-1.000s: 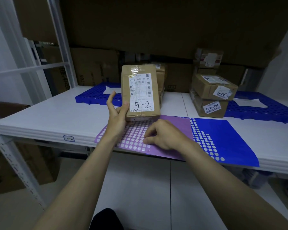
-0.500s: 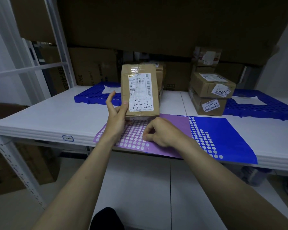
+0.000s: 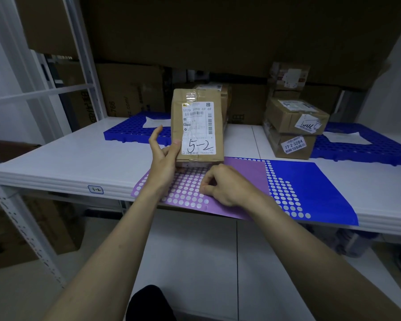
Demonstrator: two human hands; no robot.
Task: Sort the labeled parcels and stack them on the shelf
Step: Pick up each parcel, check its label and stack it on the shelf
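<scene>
- Head camera looks down at a white shelf [image 3: 63, 156], where a person's left hand [image 3: 163, 159] holds a brown parcel [image 3: 196, 127] upright on its short end, its bottom edge resting on a purple and blue mat [image 3: 245, 172].
- Its thumb presses against the parcel's front left edge beside the label, the index finger is raised free and slightly bent, and the remaining fingers are hidden behind the parcel.
- On the parcel's front, a white shipping label [image 3: 198, 128] carries barcodes, with "5-2" handwritten in black at the bottom.
- At the mat's near edge, the right hand [image 3: 227, 186] rests knuckles up, just below the parcel, fingers curled under and thumb tucked against them; whether they pinch anything cannot be told.
- White dots cover the mat where the hands sit, and it overhangs the shelf's front edge.
- Stuck on the shelf's front lip, a small tag [image 3: 95, 189] reads "6-2".
- To the right, two stacked boxes [image 3: 294, 128] stand on the shelf, well apart from the held parcel; the lower one is marked "17-2-3204".
- Blue plastic grids [image 3: 125, 132] lie at the back left and back right, each with a white sheet on top.
- Large cardboard cartons [image 3: 134, 89] fill the back of the shelf.
</scene>
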